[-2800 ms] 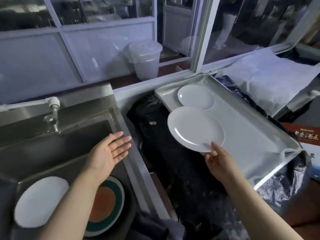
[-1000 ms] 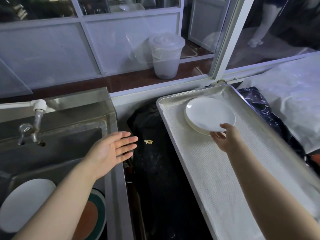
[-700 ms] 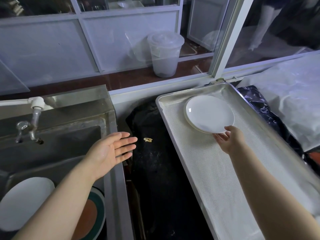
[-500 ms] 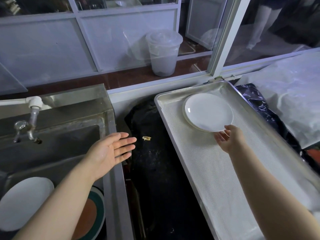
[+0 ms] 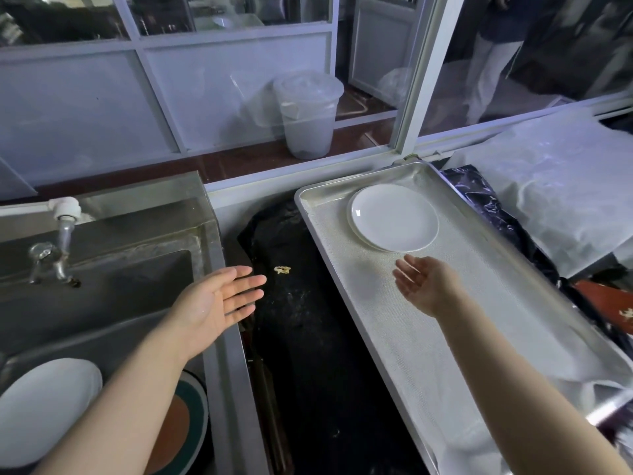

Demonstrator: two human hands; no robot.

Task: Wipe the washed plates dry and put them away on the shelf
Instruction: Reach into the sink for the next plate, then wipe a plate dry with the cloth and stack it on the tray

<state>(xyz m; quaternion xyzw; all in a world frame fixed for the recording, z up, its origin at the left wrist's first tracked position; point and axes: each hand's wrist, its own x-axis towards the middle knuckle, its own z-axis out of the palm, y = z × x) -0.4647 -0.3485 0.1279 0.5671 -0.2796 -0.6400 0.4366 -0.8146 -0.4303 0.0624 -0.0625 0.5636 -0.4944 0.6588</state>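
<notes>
Two white plates [image 5: 394, 217] stacked at far end of metal tray [image 5: 445, 337]. Two more plates in sink [image 5: 130, 303]: one white [image 5: 41, 413], one green-rimmed [image 5: 186, 430]. Right hand [image 5: 424, 286] empty, fingers relaxed, near the stack. Left hand [image 5: 215, 303] spread flat, empty, above sink edge.

A tap [image 5: 56, 248] is seen hanging over the steel sink [image 5: 113, 282]. A lidded bucket [image 5: 308, 114] is seen standing behind the window glass. A yellow scrap [image 5: 282, 269] is seen lying on black plastic [image 5: 308, 337].
</notes>
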